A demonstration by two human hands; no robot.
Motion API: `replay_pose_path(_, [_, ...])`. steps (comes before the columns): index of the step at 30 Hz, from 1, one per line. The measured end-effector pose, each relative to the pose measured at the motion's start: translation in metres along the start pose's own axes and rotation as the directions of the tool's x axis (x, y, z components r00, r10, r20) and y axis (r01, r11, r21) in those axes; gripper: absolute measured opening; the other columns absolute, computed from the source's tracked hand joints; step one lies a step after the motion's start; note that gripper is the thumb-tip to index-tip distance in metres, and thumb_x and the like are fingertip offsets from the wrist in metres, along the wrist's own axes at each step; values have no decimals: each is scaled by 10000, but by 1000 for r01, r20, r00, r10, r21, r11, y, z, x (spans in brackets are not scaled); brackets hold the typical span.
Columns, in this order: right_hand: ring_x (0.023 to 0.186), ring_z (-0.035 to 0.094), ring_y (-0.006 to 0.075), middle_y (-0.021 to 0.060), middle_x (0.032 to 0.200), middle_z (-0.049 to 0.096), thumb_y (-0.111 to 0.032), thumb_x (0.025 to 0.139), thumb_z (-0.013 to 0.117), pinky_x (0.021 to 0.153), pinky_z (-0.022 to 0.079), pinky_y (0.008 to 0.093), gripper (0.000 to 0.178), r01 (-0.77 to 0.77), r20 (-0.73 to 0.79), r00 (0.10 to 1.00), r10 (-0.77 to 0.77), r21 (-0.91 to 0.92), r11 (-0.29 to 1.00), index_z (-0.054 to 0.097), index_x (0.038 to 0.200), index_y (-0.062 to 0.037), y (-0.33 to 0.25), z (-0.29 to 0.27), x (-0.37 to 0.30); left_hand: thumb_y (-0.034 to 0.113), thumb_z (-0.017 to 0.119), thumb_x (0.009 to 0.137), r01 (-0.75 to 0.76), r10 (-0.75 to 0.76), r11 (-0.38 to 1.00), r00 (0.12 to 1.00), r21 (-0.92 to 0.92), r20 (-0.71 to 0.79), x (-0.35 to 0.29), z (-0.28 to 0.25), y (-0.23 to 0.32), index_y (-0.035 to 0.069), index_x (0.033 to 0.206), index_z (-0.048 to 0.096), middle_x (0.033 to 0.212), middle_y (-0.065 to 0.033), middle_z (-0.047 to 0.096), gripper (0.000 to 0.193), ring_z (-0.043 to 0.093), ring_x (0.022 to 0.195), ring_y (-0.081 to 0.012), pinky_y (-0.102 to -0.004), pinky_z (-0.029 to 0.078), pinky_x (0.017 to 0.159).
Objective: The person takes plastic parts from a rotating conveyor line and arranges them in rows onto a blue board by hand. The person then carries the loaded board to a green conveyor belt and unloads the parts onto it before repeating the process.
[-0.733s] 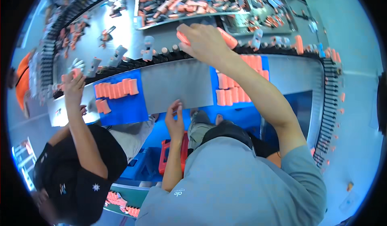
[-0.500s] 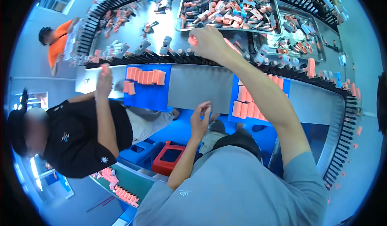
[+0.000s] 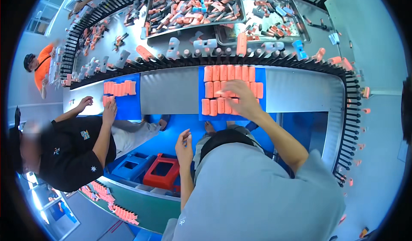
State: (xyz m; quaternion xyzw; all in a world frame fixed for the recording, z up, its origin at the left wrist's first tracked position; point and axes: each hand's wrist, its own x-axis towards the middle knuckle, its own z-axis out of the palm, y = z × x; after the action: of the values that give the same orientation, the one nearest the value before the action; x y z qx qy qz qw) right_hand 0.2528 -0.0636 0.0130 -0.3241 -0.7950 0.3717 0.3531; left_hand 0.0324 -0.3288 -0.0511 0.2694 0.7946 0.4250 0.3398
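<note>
Over the rows of orange plastic pieces on a blue mat, my right hand reaches with fingers stretched forward and a little apart. Its fingertips are at the middle row and hide some pieces there; no piece shows clearly in them. My left hand hovers in front of my body, below the bench edge. Its fingers are loosely bent, thumb apart, with nothing in it. Beyond the mat, an orange piece leans on the black posts, and another orange piece stands upright among grey ones.
A rack of black posts curves round the bench. A metal tray behind it is heaped with orange, grey and black parts. To my left a person in black works at another blue mat. Red and blue stools stand below.
My right hand has come back from the black posts to the rows on the mat. The view has shifted right. The neighbour's hand has dropped to their mat.
</note>
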Motion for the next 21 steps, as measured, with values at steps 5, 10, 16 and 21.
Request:
replay_pose_path(5, [1342,608,398,145,1379,687,54,807,716,1144,508,477,389,-165,-209,975,68,-493,854,760,1166,-88,118,-74,-32,118,694,1079,-234,220,972,951,38,218,35,12,39,54,1398,716,1238,-125,777,326,739,1141,-210,-357,573,1015])
replay_pose_path(10, [1288,616,441,214,1381,662,6,852,656,1112,519,495,400,13,-62,996,-62,-592,806,706,1242,-67,172,-79,-34,117,692,1074,-383,366,924,887,3,281,39,15,87,46,1372,731,1215,-151,790,309,763,1110,-241,-373,592,975])
replay_pose_path(16, [1384,598,456,228,1429,669,145,796,618,1185,490,491,591,-155,-247,968,47,-441,884,683,1344,-64,117,-63,-35,164,712,1071,-480,507,861,833,-167,222,86,12,120,20,1382,726,1234,-169,790,343,756,1144,-265,-381,582,998])
replay_pose_path(21, [1311,655,398,200,1391,701,31,908,649,1109,527,479,450,-290,-524,836,164,-169,942,703,1346,-56,53,-63,-29,276,708,1080,-742,742,666,669,80,29,186,26,208,-32,1524,589,1486,-243,639,553,628,1346,-377,-454,480,1145])
